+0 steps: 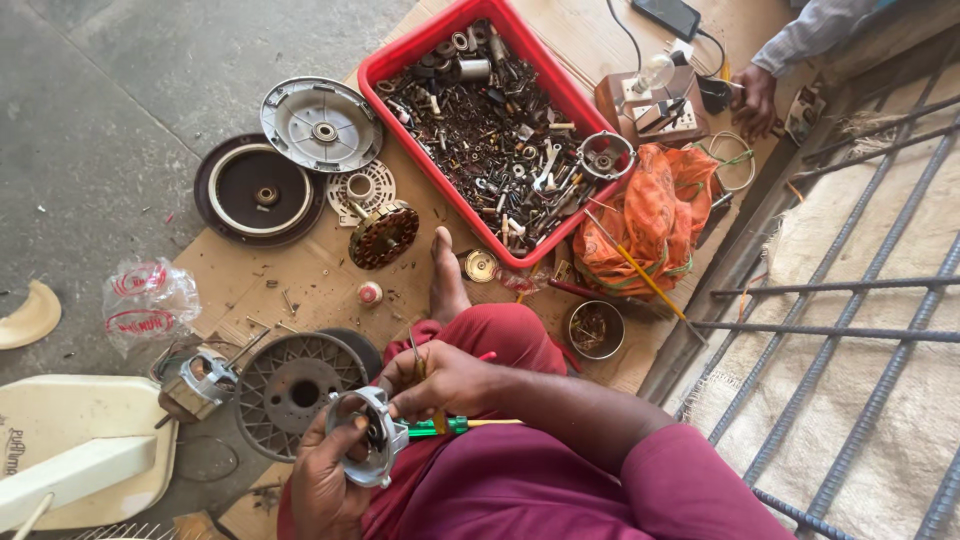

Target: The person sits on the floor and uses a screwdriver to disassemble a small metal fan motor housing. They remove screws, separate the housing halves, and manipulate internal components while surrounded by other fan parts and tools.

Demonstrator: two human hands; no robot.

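— Look at the lower middle of the frame: the left hand (325, 480) is cupped under that grey metal motor housing (368, 438), its grip closed around the rim, so the open face tilts up toward the eyes.

— And the right hand (440, 380)?

— Fingers pinched tight on a thin tool, with a green-and-yellow-handled screwdriver (455, 426) lying just under the palm, tip toward the housing. I can't tell which of the two actually reaches into it. Holding it over the lap keeps it steady, I'd judge.

— Why everything spread on the cardboard sheet (300, 270)?

— Probably so loose parts stay put. The red tray (400, 60) of screws and nuts sits upper middle, within reach past the bare foot (445, 280). The copper-wound stator (383, 235) and the round grey cover (321, 124) lie left of the tray, apart from each other, like parts laid aside.

— Someone else there?

— Another person's hand (755, 100), upper right, at a wooden switch board (650, 105), well away.
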